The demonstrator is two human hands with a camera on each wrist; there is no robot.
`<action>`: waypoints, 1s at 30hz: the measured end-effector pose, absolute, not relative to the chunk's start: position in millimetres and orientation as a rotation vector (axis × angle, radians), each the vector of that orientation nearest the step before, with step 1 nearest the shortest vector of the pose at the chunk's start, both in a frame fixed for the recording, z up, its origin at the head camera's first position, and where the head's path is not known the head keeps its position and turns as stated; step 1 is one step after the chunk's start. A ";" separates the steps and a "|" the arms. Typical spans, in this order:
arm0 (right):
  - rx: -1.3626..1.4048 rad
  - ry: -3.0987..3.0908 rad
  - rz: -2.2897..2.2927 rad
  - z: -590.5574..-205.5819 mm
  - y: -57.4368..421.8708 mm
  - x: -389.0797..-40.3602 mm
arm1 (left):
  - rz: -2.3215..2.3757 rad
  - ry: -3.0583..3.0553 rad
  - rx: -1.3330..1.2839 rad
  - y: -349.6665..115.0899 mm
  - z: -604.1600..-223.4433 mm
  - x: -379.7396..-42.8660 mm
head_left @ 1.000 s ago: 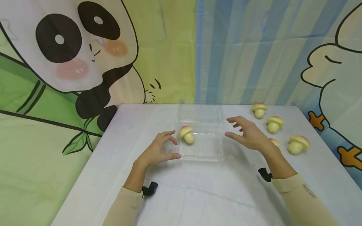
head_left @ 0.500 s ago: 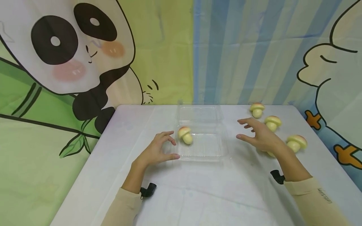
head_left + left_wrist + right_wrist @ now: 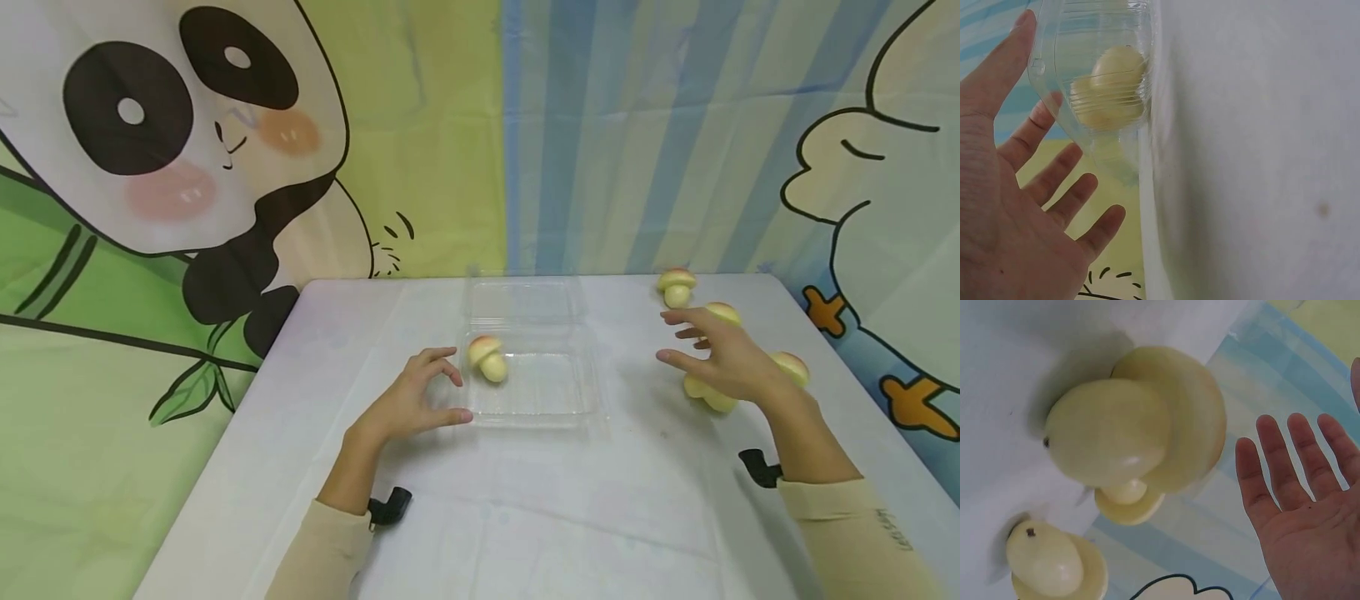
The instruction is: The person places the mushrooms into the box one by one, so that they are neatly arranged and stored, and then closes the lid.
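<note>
An open clear plastic clamshell box (image 3: 543, 387) lies on the table, lid folded back, with one toy mushroom (image 3: 491, 358) at its left end. Beside that end is my left hand (image 3: 411, 402), thumb and fingers spread at the rim and gripping nothing. Through the clear wall in the left wrist view, the mushroom (image 3: 1116, 69) shows pale yellow. My right hand (image 3: 723, 354), also without a hold on anything, hovers over the loose mushrooms at right, partly covering some. Closest beneath it is a cream mushroom (image 3: 716, 400); the right wrist view shows this mushroom (image 3: 1110, 431) large, apart from the straight fingers.
More mushrooms with reddish-topped caps sit on the right: a far mushroom (image 3: 677, 287) by the back edge, a middle mushroom (image 3: 723, 312) and a right mushroom (image 3: 793, 367). Behind the white-covered table (image 3: 555, 508) hangs a printed cartoon curtain (image 3: 427, 142).
My right hand has moved right, from beside the box to above the loose mushrooms. My left hand stays at the box's left end. The whole view has shifted slightly left.
</note>
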State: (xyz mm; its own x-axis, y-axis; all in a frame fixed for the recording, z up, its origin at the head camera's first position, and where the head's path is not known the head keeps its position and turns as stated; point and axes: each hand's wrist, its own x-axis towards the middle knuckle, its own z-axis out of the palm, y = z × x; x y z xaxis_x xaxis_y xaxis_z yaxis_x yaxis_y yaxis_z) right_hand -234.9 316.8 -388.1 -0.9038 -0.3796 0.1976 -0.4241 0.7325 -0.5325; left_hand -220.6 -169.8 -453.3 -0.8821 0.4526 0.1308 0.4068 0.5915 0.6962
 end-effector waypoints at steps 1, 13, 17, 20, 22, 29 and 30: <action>0.656 -2.855 0.906 -387.6 318.8 -234.2 | 1.176 2.748 0.743 -170.1 -452.9 -220.6; 0.527 -3.005 0.840 -379.7 337.4 -227.4 | 1.197 2.727 0.723 -169.2 -453.0 -221.6; 0.515 -3.030 0.802 -382.1 344.4 -225.4 | 1.198 2.730 0.714 -169.3 -453.9 -222.3; 0.533 -3.012 0.784 -385.1 350.2 -222.3 | 1.208 2.719 0.724 -169.2 -454.8 -223.2; 0.544 -3.002 0.782 -387.0 353.4 -220.4 | 1.212 2.711 0.725 -169.0 -455.0 -223.4; 0.516 -3.042 0.712 -389.5 358.5 -216.4 | 1.205 2.702 0.736 -168.0 -452.7 -224.0; 0.500 -3.056 0.702 -389.7 358.6 -216.2 | 1.203 2.702 0.735 -168.0 -452.1 -224.2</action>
State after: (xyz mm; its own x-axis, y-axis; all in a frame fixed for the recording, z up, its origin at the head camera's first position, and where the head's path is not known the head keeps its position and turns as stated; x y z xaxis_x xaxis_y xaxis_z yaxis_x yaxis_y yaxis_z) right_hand -216.2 358.6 -389.7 -0.9499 -0.3103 0.0371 -0.2954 0.8529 -0.4305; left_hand -224.2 -168.0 -452.1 -0.8794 0.4639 0.1070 0.3900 0.5731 0.7207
